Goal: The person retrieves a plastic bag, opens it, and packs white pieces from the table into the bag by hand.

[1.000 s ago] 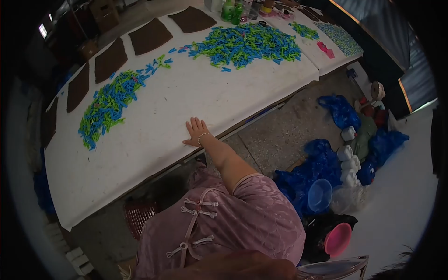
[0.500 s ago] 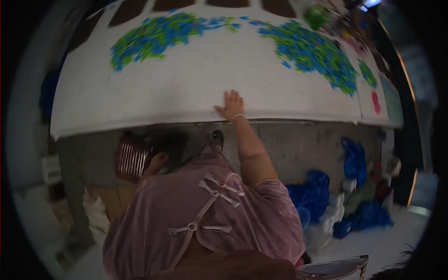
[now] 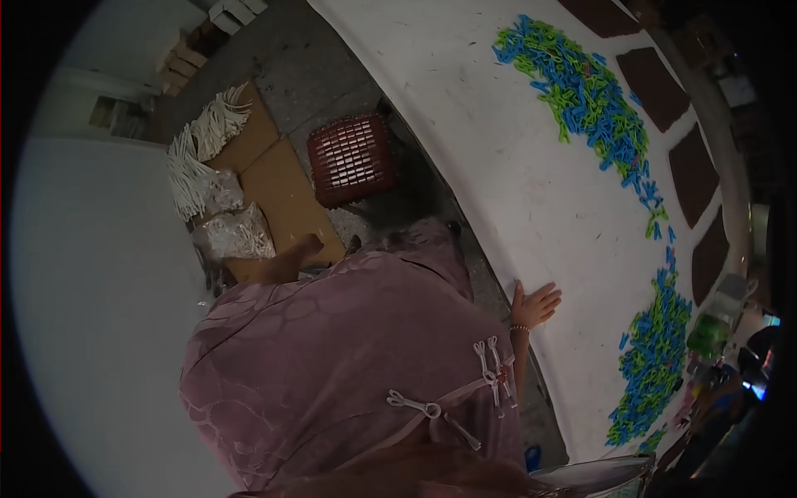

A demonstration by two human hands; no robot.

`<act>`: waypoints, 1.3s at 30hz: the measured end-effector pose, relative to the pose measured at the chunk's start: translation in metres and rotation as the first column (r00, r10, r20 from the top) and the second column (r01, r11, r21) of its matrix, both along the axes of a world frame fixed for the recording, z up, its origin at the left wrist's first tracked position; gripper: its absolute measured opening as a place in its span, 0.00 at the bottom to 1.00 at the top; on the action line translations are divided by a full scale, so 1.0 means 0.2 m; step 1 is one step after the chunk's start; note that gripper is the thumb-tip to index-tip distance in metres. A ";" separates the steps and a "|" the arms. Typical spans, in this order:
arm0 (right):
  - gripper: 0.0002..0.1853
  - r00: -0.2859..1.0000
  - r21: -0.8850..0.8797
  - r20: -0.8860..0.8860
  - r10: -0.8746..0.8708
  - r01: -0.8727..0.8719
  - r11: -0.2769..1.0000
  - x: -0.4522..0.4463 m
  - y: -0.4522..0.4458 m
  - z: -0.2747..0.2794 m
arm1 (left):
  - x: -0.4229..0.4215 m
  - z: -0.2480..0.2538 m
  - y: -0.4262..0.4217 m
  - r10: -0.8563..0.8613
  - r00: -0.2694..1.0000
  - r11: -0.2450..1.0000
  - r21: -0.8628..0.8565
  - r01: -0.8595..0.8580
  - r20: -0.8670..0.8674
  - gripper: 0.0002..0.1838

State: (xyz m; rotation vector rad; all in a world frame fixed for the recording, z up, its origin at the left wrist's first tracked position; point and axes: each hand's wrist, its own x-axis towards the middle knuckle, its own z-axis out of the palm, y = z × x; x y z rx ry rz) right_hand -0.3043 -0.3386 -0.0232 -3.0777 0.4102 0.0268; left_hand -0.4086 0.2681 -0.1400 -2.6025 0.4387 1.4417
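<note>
My right hand (image 3: 535, 305) lies flat on the edge of the white-covered table (image 3: 490, 158), fingers spread and nothing held. A bracelet circles that wrist. My left hand (image 3: 307, 247) hangs low over the floor, near a clear plastic bag of thin pale pieces (image 3: 239, 234) and a sheet of cardboard (image 3: 286, 187); its fingers are dim and I cannot make out their pose. Farther across the table lie a pile of small blue and green plastic clips (image 3: 581, 91) and a second clip pile (image 3: 656, 357), joined by a thin trail.
A reddish-brown slatted stool (image 3: 353, 158) stands on the floor beside the table. Bundles of white strips (image 3: 189, 174) rest on the cardboard. Dark brown panels (image 3: 654, 87) line the table's far side. Small boxes (image 3: 183, 62) sit by the wall.
My view has swung left, bringing the stool, cardboard and bags into fuller sight. My right hand stays on the table edge; my left hand now shows by the bags.
</note>
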 end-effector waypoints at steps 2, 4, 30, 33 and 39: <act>0.52 0.999 -0.012 -0.041 -0.001 0.000 1.000 0.00 0.01 0.01 | 0.03 0.10 -0.13 0.371 0.929 0.922 -0.119 -0.368 0.003 0.14; 0.56 0.994 -0.017 -0.104 -0.026 0.025 1.000 0.00 0.00 -0.01 | 0.17 0.14 -0.31 0.348 0.935 0.925 -0.186 -0.330 0.071 0.14; 0.52 0.945 -0.091 -0.234 -0.227 0.211 0.973 0.10 -0.22 0.12 | 1.36 0.69 -0.35 0.882 0.342 0.459 -0.762 -0.456 0.325 0.13; 0.51 0.922 -0.127 -0.262 -0.284 0.259 0.958 0.08 -0.25 0.09 | 1.69 0.90 -0.20 0.926 0.179 0.377 -0.836 -0.399 0.332 0.11; 0.50 0.814 -0.151 -0.229 -0.534 0.513 0.845 0.18 0.02 -0.10 | 2.42 0.97 -0.04 0.837 0.133 0.547 -0.819 -0.176 0.530 0.12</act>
